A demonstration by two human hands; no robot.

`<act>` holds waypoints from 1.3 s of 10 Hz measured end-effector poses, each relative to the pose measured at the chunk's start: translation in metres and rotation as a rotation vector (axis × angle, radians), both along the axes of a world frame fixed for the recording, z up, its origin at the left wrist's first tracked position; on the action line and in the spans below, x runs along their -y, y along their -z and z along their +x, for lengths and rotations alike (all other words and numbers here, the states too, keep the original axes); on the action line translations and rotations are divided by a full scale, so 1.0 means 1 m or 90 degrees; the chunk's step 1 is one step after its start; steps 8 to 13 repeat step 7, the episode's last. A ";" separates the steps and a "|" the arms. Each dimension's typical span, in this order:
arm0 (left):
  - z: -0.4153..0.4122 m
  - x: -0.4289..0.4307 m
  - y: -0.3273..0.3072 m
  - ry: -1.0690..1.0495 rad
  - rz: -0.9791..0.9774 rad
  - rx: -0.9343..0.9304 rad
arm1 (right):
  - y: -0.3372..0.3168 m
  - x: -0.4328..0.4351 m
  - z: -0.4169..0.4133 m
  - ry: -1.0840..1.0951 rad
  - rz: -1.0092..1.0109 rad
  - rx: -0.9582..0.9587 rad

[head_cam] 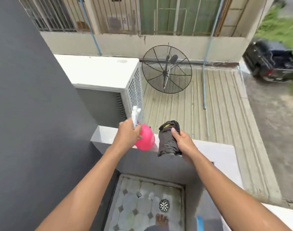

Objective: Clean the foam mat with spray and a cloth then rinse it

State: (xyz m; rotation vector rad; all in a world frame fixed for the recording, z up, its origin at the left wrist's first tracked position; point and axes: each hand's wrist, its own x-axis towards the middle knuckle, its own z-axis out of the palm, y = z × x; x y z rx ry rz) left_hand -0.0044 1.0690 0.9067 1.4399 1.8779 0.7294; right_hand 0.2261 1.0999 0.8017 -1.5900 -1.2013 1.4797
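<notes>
Both fingers tight: spray bottle, cloth.

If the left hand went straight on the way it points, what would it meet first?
Probably the white air-conditioner unit beyond the ledge. The left hand, gripping the pink spray bottle, points up and away toward it; depth is unclear.

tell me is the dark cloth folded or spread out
Folded: the dark cloth is a compact rolled bundle gripped in the right hand at the ledge.

Spray bottle left of cloth, on ledge.
</notes>
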 end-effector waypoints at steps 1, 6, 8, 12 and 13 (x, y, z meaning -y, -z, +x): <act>0.025 -0.037 0.012 0.030 -0.014 -0.017 | 0.033 -0.013 0.027 0.025 -0.048 0.075; 0.063 -0.067 0.014 0.117 -0.113 -0.188 | 0.025 -0.025 0.052 0.010 -0.044 0.430; 0.052 -0.076 -0.024 0.115 -0.055 -0.219 | -0.008 -0.049 0.055 -0.037 0.039 0.426; 0.052 -0.076 -0.024 0.115 -0.055 -0.219 | -0.008 -0.049 0.055 -0.037 0.039 0.426; 0.052 -0.076 -0.024 0.115 -0.055 -0.219 | -0.008 -0.049 0.055 -0.037 0.039 0.426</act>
